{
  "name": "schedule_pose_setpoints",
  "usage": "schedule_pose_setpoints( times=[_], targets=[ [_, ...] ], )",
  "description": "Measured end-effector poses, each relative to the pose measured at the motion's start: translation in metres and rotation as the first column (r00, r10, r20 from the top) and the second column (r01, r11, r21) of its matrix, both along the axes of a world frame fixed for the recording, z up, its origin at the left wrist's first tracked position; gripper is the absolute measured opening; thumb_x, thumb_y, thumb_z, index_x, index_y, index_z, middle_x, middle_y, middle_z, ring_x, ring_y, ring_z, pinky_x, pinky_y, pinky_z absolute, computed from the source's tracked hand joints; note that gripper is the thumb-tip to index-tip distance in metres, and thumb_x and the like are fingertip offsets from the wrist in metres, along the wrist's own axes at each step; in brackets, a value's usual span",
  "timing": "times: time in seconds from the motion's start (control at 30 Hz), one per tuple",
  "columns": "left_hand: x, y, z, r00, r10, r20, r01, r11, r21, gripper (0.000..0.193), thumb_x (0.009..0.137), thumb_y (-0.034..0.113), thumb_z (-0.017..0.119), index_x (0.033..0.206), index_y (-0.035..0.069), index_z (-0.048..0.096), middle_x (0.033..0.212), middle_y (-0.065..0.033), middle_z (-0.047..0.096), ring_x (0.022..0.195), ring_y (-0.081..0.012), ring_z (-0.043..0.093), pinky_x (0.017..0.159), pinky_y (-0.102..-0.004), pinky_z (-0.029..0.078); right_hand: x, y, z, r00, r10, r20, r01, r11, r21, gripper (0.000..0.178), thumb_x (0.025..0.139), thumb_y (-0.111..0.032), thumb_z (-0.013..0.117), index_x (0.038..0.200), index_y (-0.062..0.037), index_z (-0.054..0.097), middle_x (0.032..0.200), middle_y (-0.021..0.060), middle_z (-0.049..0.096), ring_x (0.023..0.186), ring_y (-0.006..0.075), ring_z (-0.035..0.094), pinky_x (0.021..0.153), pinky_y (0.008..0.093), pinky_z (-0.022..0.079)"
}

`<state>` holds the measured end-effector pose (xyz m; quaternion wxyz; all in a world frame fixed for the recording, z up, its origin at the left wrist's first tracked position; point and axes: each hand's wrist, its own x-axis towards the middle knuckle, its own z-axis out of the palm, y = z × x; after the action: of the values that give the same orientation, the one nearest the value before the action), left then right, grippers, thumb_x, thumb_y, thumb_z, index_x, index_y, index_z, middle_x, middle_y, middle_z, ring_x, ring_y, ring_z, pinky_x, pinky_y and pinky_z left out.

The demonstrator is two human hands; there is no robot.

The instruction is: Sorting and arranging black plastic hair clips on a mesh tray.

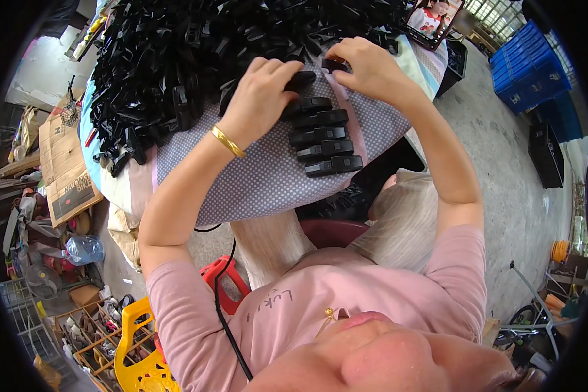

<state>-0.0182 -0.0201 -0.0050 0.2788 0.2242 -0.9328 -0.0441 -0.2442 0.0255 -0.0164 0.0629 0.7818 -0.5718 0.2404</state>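
Note:
My left hand (261, 98), with a gold bracelet at its wrist, closes on a dark oblong plastic part (300, 80) at the middle of the table. To its right, my right hand (369, 70) pinches a small black plastic piece (333, 65) between thumb and fingers. The two pieces are close together but appear apart. Just below my hands, several similar black oblong parts (325, 150) lie stacked in a neat column on the grey dotted cloth (242, 189). A large heap of loose black plastic parts (196, 52) spreads over the far and left side of the table.
A phone (431, 25) with a lit screen stands at the table's far right. Blue crates (529, 65) and a black crate (546, 155) are on the floor at right. At left are a cardboard sheet (68, 170) and a yellow plastic chair (137, 353). A black cable (219, 294) hangs near my lap.

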Motion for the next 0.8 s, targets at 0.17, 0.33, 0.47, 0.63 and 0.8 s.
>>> schedule_pose_setpoints(
  times=[0.17, 0.33, 0.47, 0.63, 0.8],
  targets=[
    [-0.001, 0.004, 0.003, 0.998, -0.06, 0.027, 0.054, 0.985, 0.164, 0.046, 0.071, 0.005, 0.07, 0.115, 0.004, 0.057, 0.098, -0.01, 0.061, 0.096, -0.0272, 0.055, 0.086, -0.0346, 0.047, -0.007, 0.004, 0.0, 0.998, 0.056, -0.011, -0.056, 0.998, -0.003, 0.026, 0.078, -0.017, 0.064, 0.101, -0.0036, 0.063, 0.098, 0.0099, 0.064, 0.096, 0.0254, 0.06, 0.082, 0.0344, 0.049],
    [0.006, 0.008, 0.005, 0.997, 0.077, 0.008, -0.075, 0.933, 0.352, 0.045, 0.071, 0.007, 0.071, 0.113, 0.003, 0.057, 0.093, -0.0126, 0.06, 0.09, -0.0284, 0.059, 0.08, -0.0353, 0.049, 0.002, 0.013, 0.007, 0.887, 0.183, 0.424, -0.228, 0.972, 0.056, 0.027, 0.081, -0.011, 0.065, 0.106, -0.0019, 0.063, 0.098, 0.0102, 0.064, 0.089, 0.0221, 0.063, 0.076, 0.0303, 0.05],
    [0.009, 0.001, 0.001, 0.995, 0.058, 0.076, -0.08, 0.943, 0.324, 0.045, 0.073, 0.011, 0.072, 0.115, 0.004, 0.058, 0.089, -0.0097, 0.059, 0.076, -0.0204, 0.058, 0.071, -0.0295, 0.05, 0.005, 0.01, 0.005, 0.907, 0.29, 0.306, -0.287, 0.956, -0.055, 0.024, 0.08, -0.01, 0.063, 0.103, -0.0026, 0.065, 0.096, 0.0123, 0.064, 0.089, 0.0283, 0.062, 0.079, 0.0341, 0.051],
    [0.004, 0.017, 0.017, 0.97, 0.21, 0.124, -0.242, 0.888, 0.391, 0.031, 0.08, 0.018, 0.067, 0.104, 0.0, 0.062, 0.094, -0.0183, 0.066, 0.086, -0.0327, 0.064, 0.077, -0.0363, 0.051, 0.005, 0.017, 0.007, 0.949, 0.264, 0.173, -0.273, 0.962, 0.031, 0.026, 0.078, -0.013, 0.065, 0.099, 0.0001, 0.064, 0.09, 0.0136, 0.062, 0.083, 0.03, 0.06, 0.073, 0.0346, 0.049],
    [-0.002, 0.013, 0.017, 0.987, 0.103, 0.125, -0.155, 0.823, 0.546, 0.028, 0.087, 0.018, 0.059, 0.109, 0.002, 0.062, 0.09, -0.02, 0.067, 0.088, -0.0343, 0.065, 0.078, -0.0369, 0.051, 0.013, 0.026, 0.018, 0.917, 0.344, 0.203, -0.381, 0.905, 0.191, 0.024, 0.077, -0.013, 0.064, 0.097, 0.0007, 0.065, 0.088, 0.0132, 0.062, 0.082, 0.0284, 0.061, 0.072, 0.0341, 0.049]
  ],
)
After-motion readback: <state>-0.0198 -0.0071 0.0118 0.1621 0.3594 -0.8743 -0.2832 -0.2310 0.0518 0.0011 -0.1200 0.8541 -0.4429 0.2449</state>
